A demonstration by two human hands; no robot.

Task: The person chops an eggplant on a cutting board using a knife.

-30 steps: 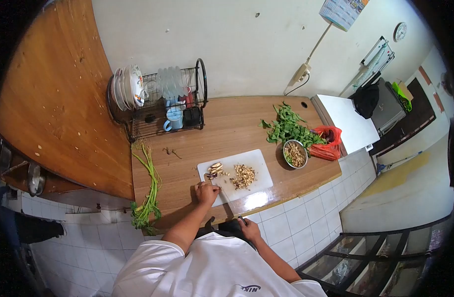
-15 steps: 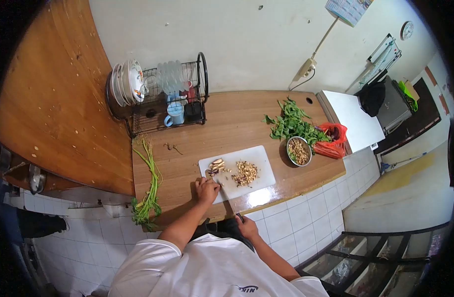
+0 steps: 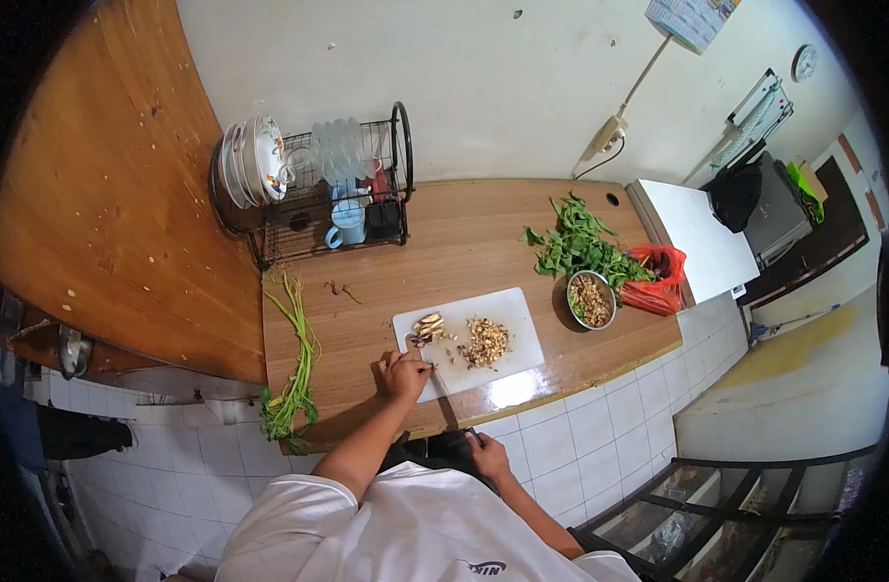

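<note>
A white cutting board (image 3: pixel 520 335) lies near the table's front edge. Chopped pale pieces (image 3: pixel 486 342) form a pile on its right half, and larger uncut pieces (image 3: pixel 429 326) lie at its upper left. My left hand (image 3: pixel 405 374) is closed at the board's left edge, fingertips by the knife tip; what it pinches is too small to name. My right hand (image 3: pixel 487 455) grips the dark handle of a knife in front of the table edge. The knife blade (image 3: pixel 444 389) reaches over the board toward my left fingertips.
Green stalks (image 3: pixel 296 364) lie at the table's left. A dish rack (image 3: pixel 330 218) with plates and cups stands behind. At the right are a bowl of chopped pieces (image 3: pixel 591 299), leafy greens (image 3: pixel 574 242) and a red plastic bag (image 3: pixel 658 281). Another person's leg (image 3: pixel 84 432) shows far left.
The view has shifted slightly, so the table and board sit a little differently in it. Both hands keep nearly the same places; the knife handle has tilted slightly.
</note>
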